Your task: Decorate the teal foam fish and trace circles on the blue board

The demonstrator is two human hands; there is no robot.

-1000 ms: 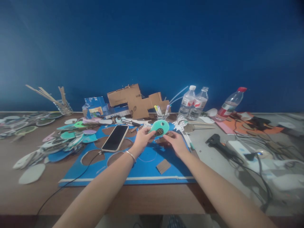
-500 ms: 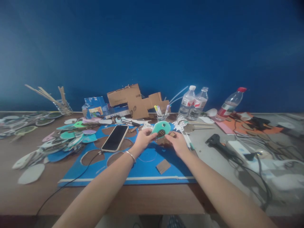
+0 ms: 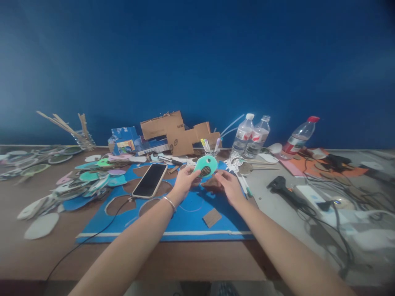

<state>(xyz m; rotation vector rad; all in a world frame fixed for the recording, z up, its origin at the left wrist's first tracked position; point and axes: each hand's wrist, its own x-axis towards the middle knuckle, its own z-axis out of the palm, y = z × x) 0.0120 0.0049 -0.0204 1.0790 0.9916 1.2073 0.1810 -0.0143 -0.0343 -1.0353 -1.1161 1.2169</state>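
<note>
My left hand (image 3: 184, 182) pinches a green teardrop-shaped cutout (image 3: 210, 163) by its left end. A dark eye spot and a brown patterned patch show on its face. Just right of it, my right hand (image 3: 228, 186) has its fingers closed together, apart from the cutout. What those fingers hold, if anything, is too small to make out. Both hands are above a blue board (image 3: 185, 226) with round openings cut in it. A small square of brown cardboard (image 3: 212, 218) lies on the board below the hands.
A phone (image 3: 150, 181) with a cable lies on the board's left part. Piled cutouts (image 3: 89, 176) cover the left side. Pens (image 3: 210, 144), cardboard scraps (image 3: 177, 133) and bottles (image 3: 243, 135) stand behind. At right are a black-handled tool (image 3: 286, 191), a power strip (image 3: 311, 199) and tangled cables.
The right hand has come off the green cutout's right end and sits slightly lower. The left hand has shifted the cutout a little left and turned it, its right end tilting up.
</note>
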